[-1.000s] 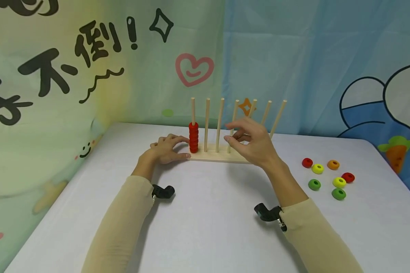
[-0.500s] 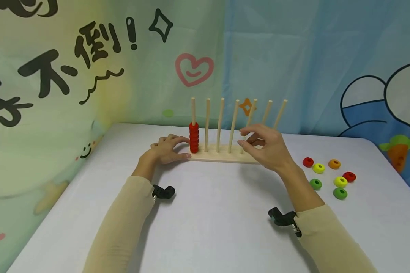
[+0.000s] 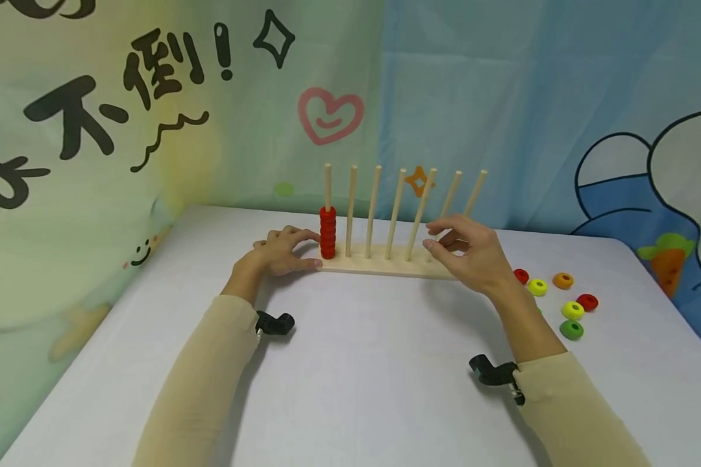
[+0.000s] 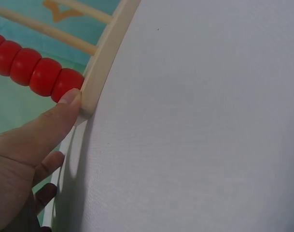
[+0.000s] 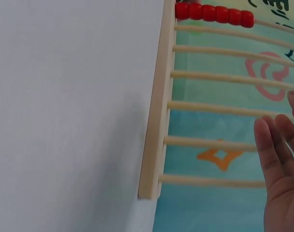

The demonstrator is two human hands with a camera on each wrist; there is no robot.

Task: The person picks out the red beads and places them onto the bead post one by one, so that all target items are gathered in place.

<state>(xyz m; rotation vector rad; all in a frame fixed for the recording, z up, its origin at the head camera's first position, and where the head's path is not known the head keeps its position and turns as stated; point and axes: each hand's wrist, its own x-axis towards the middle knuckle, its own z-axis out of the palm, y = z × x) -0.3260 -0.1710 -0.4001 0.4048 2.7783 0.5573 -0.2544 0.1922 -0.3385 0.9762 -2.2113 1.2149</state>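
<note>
A wooden peg rack (image 3: 380, 264) stands on the table with a row of upright pegs. Several red beads (image 3: 328, 232) are stacked on its leftmost peg; the other pegs carry no visible beads. My left hand (image 3: 280, 253) holds the left end of the base, thumb at the front corner and index finger behind the stack. In the left wrist view its thumb (image 4: 64, 108) lies against the base beside the lowest red bead. My right hand (image 3: 467, 253) is raised before the rightmost pegs, holding nothing, thumb and index finger apart. It hides the lower parts of those pegs.
Loose beads lie right of the rack: a red one (image 3: 587, 302), a yellow one (image 3: 572, 310), a green one (image 3: 572, 330), an orange one (image 3: 563, 280) and others near the right forearm, which partly covers a green one. A printed cloth (image 3: 473, 97) hangs behind the white table (image 3: 350, 363).
My right hand has moved rightward along the pegs, from the middle ones to the right end. The left hand keeps its place on the base. The head view has shifted slightly.
</note>
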